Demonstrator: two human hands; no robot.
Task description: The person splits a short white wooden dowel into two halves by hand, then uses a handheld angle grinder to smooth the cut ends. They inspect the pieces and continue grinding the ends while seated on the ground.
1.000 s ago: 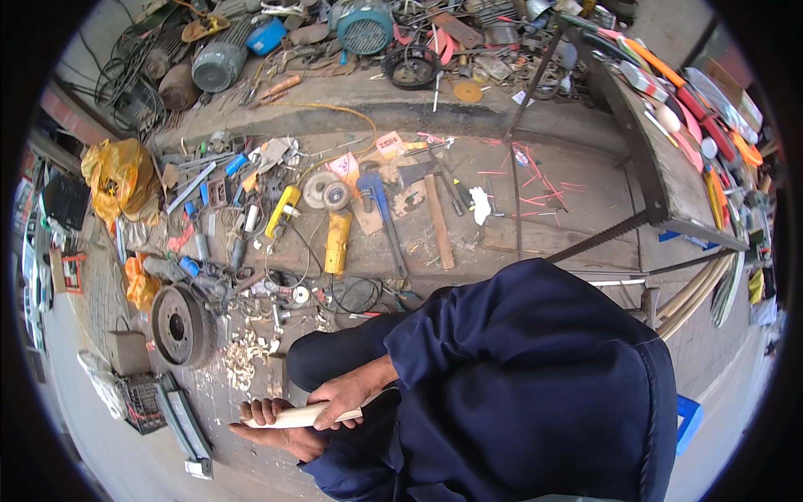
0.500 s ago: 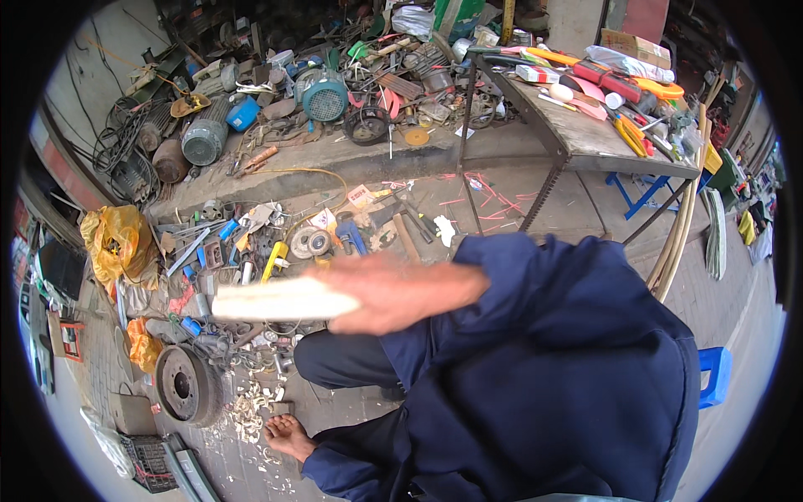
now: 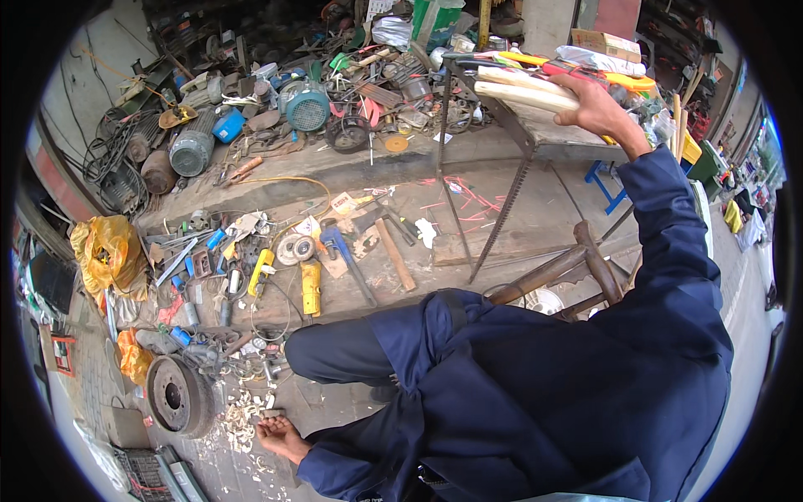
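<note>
My right hand reaches over the metal work table at the upper right, fingers wrapped round two pale wooden strips. The strips lie side by side and stick out toward the left, above the table's left part. Low in the view, my left hand rests palm up with loosely curled fingers, and nothing shows in it. Beside its fingertips are a small grey-brown block and a scatter of pale wood shavings on the ground.
Knives and handles with orange and red grips crowd the table. A yellow power tool, a hammer and loose parts cover the ground ahead. A rusty wheel stands left of the shavings. Motors and scrap line the back; a wooden chair is at right.
My right hand has swung up and right with the wooden strips, from in front of my body to over the table. My left hand stays near the shavings.
</note>
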